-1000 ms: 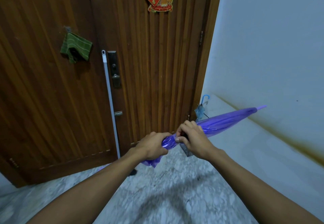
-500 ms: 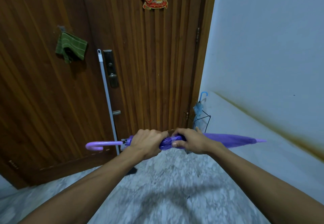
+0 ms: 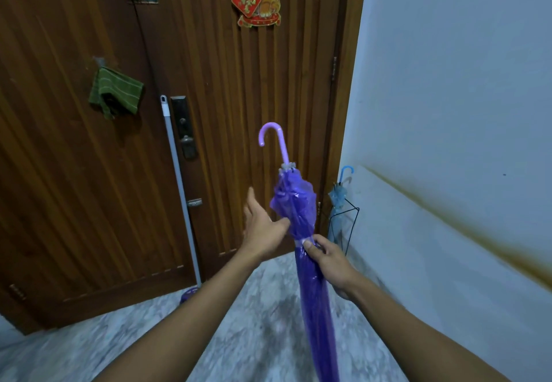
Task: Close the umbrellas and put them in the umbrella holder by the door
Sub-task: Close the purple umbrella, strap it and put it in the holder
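Our right hand (image 3: 330, 257) grips the purple umbrella (image 3: 310, 286) near the door (image 3: 209, 112); our left hand (image 3: 263, 229) beside it has loose, straight fingers.

purple umbrella (image 3: 310, 286) closed, upright, handle up

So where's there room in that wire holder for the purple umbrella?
The wire umbrella holder in the corner by the door is crowded at its left by the blue umbrella. Its right part, by the wall, looks free. The right hand grips the purple umbrella.
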